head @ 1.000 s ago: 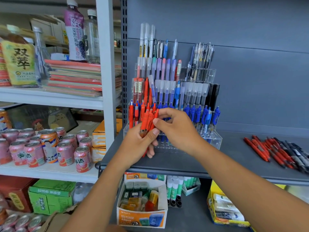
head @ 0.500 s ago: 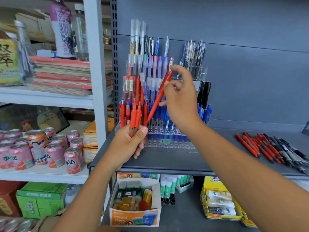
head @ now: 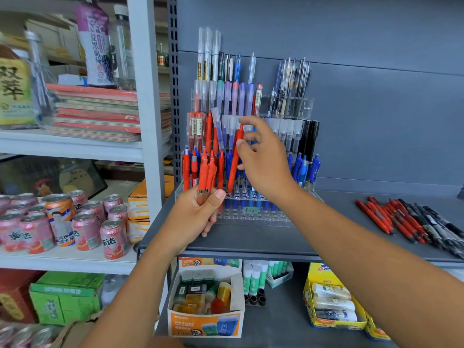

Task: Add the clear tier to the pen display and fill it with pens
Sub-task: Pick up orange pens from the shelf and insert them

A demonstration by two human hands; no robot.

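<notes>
At the far left a bottle with a yellow label (head: 15, 84) stands on the top white shelf. Next to it is a purple juice bottle (head: 94, 43) on a stack of notebooks (head: 100, 114). One shelf down sit lots of pink cans (head: 85, 229), and under them a green box (head: 65, 295). A white post (head: 148, 96) splits these shelves from the grey shelf (head: 251, 243).

The left hand (head: 193, 217) is just in front of the grey shelf's left end. Its fingers and thumb are curled round a small bunch of red pens (head: 207, 177), which point up. The hand and bunch hide the left end of the clear tier (head: 261, 217).

The clear tier is the lowest front step of the pen display (head: 296, 126), on the grey shelf. It has rows of little holes, and blue pens stand in some.

The right hand (head: 263, 159) is up in front of the display and hides some of the blue pens. Its thumb and first finger pinch one red pen (head: 234, 162) near the top. The pen leans a bit, with its tip down at the tier's holes.

Below the shelf are an orange box of erasers (head: 206, 310), glue sticks (head: 253, 275) and a yellow box (head: 331, 302). Far right, loose red and black pens (head: 411, 222) lie flat on the grey shelf, well apart from the display.
</notes>
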